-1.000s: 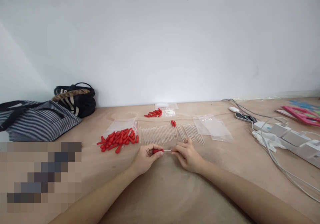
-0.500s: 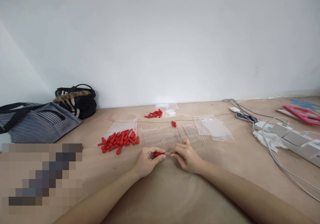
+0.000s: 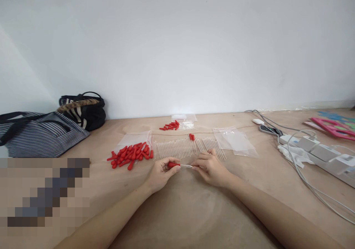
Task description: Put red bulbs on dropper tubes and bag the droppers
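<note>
Pinched in the fingers of my left hand (image 3: 158, 175) is a red rubber dropper bulb (image 3: 174, 164). A thin clear glass dropper tube (image 3: 185, 165) sticks out of the bulb's open end, level and pointing right. My right hand (image 3: 213, 170) is closed on the tube's other end, with that end mostly hidden by the fingers. Just beyond both hands lies a row of clear dropper tubes (image 3: 174, 148), with two red bulbs (image 3: 192, 137) behind it. A pile of red bulbs (image 3: 129, 155) rests left of the row.
Clear plastic bags (image 3: 235, 142) lie right of the tubes, another bag (image 3: 134, 138) behind the pile. More red bulbs (image 3: 169, 125) sit farther back. At right are a power strip (image 3: 318, 149) with cables and pink scissors-like handles (image 3: 332, 127). Striped bags (image 3: 41, 136) stand left.
My right hand has shifted slightly right along the tube, so a longer stretch of it shows between my hands. The left hand still grips the bulb. The view has shifted slightly.
</note>
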Tool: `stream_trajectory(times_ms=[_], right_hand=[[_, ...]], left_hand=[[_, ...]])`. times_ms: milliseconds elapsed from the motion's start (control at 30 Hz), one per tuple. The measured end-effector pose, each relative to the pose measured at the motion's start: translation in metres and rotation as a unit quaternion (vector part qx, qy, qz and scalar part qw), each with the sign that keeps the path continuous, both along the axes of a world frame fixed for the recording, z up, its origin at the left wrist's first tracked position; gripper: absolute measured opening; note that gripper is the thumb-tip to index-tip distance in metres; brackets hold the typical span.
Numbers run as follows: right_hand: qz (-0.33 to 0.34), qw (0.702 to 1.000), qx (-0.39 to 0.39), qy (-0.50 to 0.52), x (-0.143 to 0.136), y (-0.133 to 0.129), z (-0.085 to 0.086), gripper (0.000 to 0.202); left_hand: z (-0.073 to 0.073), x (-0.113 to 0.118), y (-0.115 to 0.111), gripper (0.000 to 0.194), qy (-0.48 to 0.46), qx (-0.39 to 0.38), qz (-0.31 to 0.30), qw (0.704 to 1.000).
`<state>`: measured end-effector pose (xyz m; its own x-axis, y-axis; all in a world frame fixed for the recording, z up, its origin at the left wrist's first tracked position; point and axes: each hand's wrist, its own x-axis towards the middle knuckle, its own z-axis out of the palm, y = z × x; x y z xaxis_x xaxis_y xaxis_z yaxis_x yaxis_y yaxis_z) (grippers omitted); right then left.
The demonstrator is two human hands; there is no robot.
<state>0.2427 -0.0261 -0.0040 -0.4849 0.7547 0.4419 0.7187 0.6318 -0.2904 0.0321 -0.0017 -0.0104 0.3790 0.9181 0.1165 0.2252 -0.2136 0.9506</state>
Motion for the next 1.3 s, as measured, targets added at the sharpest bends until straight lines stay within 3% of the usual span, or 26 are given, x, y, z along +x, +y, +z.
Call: stream_trajectory(times_ms=[100,267,400,667,933,1067,1300], right_hand=[[-0.064,0.997,-0.029,0.024,0.002,0.003,-0.003,0.020],[-0.289,0.948,-0.080,0.108,0.004,0.025,-0.004,0.026],[-0.374,0.920,-0.095,0.071,-0.002,0.041,0.002,0.026],[-0.416,0.895,-0.160,-0.016,-0.014,0.055,0.003,0.025],[-0.403,0.899,-0.170,-0.002,0.001,0.055,0.005,0.031],[-0.409,0.893,-0.186,0.000,0.013,0.055,0.009,0.023],[-0.397,0.895,-0.199,-0.046,0.008,0.060,0.007,0.020]], left_hand=[[0.001,-0.009,0.001,0.047,0.050,0.103,0.062,0.992],[0.012,-0.042,0.014,0.015,0.262,0.313,0.168,0.898],[0.020,-0.064,0.026,0.009,0.392,0.316,0.215,0.837],[0.026,-0.068,0.026,0.011,0.518,0.257,0.236,0.781],[0.014,-0.068,0.032,0.021,0.507,0.335,0.211,0.766],[0.011,-0.069,0.037,0.023,0.508,0.349,0.210,0.759],[0.010,-0.067,0.041,0.020,0.505,0.384,0.205,0.745]])
